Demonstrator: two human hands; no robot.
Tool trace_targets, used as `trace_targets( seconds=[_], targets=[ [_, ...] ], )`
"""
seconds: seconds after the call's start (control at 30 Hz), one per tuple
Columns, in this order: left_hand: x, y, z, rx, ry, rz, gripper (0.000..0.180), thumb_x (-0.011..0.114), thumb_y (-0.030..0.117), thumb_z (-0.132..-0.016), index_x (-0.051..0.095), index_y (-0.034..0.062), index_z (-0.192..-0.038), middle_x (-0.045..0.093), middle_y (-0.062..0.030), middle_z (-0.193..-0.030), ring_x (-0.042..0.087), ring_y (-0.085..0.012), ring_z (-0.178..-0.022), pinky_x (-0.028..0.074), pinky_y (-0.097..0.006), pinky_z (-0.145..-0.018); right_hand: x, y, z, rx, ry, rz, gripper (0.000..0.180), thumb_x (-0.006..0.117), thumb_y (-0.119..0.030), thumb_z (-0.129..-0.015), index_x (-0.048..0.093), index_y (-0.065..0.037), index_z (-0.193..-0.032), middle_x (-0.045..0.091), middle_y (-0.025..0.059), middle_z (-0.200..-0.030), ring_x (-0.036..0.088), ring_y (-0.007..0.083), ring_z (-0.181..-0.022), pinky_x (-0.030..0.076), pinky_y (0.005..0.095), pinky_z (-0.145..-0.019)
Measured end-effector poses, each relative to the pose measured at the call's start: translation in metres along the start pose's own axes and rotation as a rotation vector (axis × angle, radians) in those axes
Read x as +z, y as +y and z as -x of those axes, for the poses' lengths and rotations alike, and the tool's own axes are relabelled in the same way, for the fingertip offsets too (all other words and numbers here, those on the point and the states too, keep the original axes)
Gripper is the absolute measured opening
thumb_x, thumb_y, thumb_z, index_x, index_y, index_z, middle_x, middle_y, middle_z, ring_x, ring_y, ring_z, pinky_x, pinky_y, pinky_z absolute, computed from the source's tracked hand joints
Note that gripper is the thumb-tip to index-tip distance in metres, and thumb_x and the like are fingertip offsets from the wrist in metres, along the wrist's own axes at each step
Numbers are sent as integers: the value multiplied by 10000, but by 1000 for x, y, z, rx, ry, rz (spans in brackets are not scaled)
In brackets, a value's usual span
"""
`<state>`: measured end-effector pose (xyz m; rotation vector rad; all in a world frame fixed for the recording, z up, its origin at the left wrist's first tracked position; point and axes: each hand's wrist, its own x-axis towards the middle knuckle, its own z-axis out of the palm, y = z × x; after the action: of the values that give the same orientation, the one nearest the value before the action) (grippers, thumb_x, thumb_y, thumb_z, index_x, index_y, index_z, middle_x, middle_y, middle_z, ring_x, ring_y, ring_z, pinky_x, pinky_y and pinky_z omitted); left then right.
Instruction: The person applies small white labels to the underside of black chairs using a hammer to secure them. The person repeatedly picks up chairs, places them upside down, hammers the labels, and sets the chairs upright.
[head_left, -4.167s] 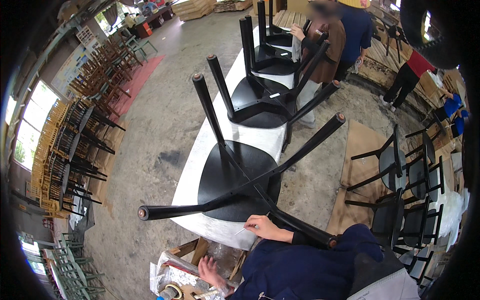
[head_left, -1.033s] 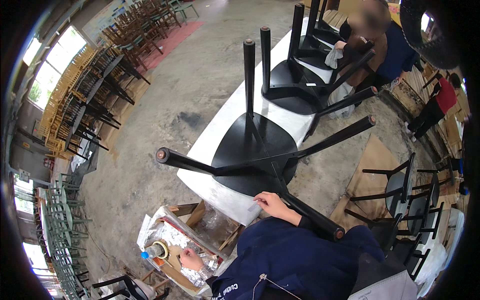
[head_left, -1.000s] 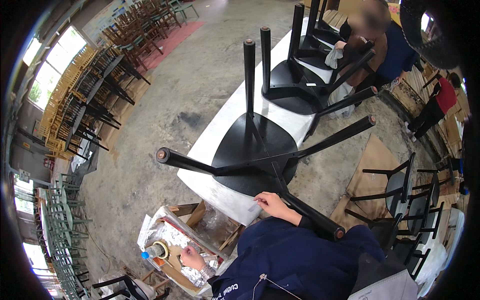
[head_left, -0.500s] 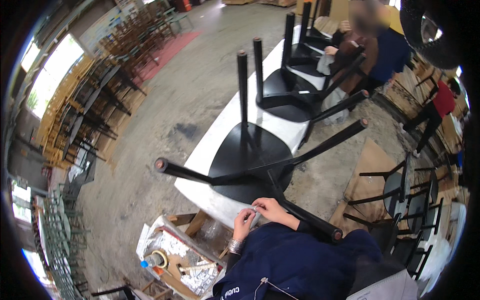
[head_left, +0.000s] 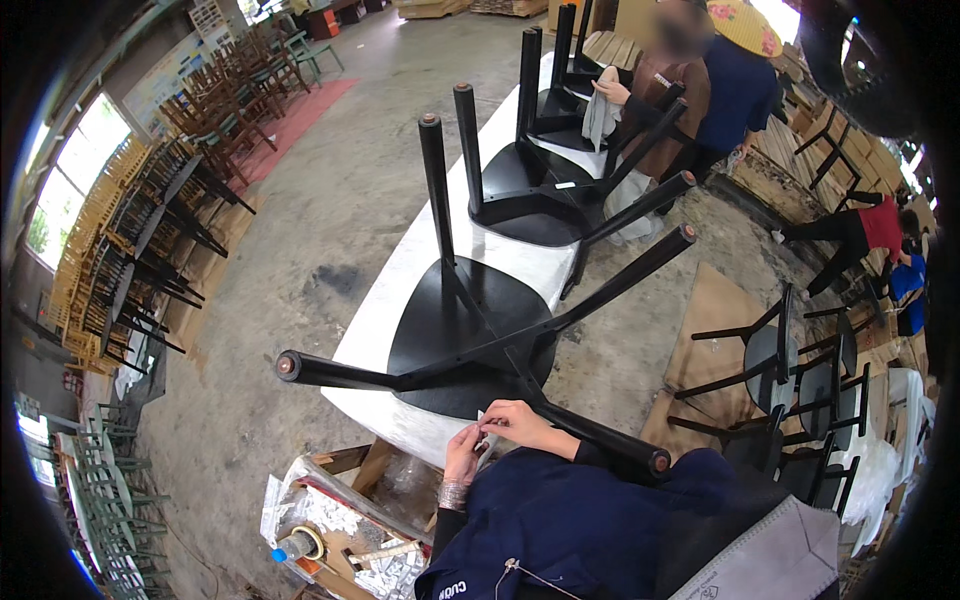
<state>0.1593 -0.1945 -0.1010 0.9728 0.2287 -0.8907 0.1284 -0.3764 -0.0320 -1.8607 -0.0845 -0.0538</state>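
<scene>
My left hand (head_left: 462,452) and my right hand (head_left: 516,424) meet fingertip to fingertip in front of my body, both closed in a pinch. Between them is a small pale strip (head_left: 481,415), too small to make out well. Just beyond my hands, a black chair (head_left: 425,350) lies upside down on a white-covered table (head_left: 365,405), its legs pointing up and outward. One black leg (head_left: 610,440) slants past my right forearm. A bracelet circles my left wrist.
Another upturned black chair (head_left: 520,185) sits farther along the table. A co-worker (head_left: 680,100) holds a grey cloth (head_left: 602,115) there. At lower left, a box (head_left: 345,500) bears tape, a bottle and small white pieces. Black chairs (head_left: 770,355) stand at right.
The view has shifted, so table and chairs appear farther left. My hands stay pinched together, and the pale strip now shows above the fingertips. The co-worker's cloth is raised higher.
</scene>
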Motion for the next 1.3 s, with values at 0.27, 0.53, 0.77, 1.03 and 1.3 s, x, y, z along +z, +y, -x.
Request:
trace_targets(
  seconds=[0.27, 0.53, 0.77, 1.03, 1.3],
  targets=[
    [2, 1, -3, -13, 50, -114, 209, 569, 203, -930, 634, 40, -1043, 639, -18, -944, 583, -95, -869, 494, -277, -717, 6, 7, 2, 5, 64, 25, 135, 654, -88, -802, 666, 18, -884, 624, 113, -809, 636, 214, -726, 499, 307, -650],
    [12, 3, -6, -65, 56, -59, 198, 577, 205, -921, 614, 55, -1044, 622, 2, -888, 576, -89, -830, 471, -275, -727, 2, 13, 4, 61, 61, -30, 129, 660, -87, -794, 661, 15, -874, 633, 118, -812, 655, 227, -725, 516, 316, -654],
    [19, 13, -7, -79, 36, -16, 121, 587, 205, -914, 618, 91, -945, 605, 15, -835, 555, -89, -776, 451, -302, -718, 4, 18, 2, -23, 141, 114, 123, 631, -112, -832, 660, -10, -893, 635, 122, -843, 639, 275, -763, 508, 340, -689],
    [30, 16, -8, -76, 32, -26, 133, 576, 185, -920, 625, 88, -997, 606, 16, -864, 552, -76, -787, 450, -277, -712, 1, 28, 5, 10, 156, 195, 125, 636, -131, -827, 658, -12, -861, 638, 114, -818, 640, 278, -746, 507, 340, -671],
    [35, 13, -8, 58, 90, -82, 140, 604, 169, -905, 636, 55, -981, 649, -14, -914, 592, -90, -843, 475, -275, -714, -5, 10, 2, 75, 179, 108, 128, 639, -118, -787, 636, 7, -812, 623, 120, -778, 634, 256, -697, 500, 339, -634]
  ],
)
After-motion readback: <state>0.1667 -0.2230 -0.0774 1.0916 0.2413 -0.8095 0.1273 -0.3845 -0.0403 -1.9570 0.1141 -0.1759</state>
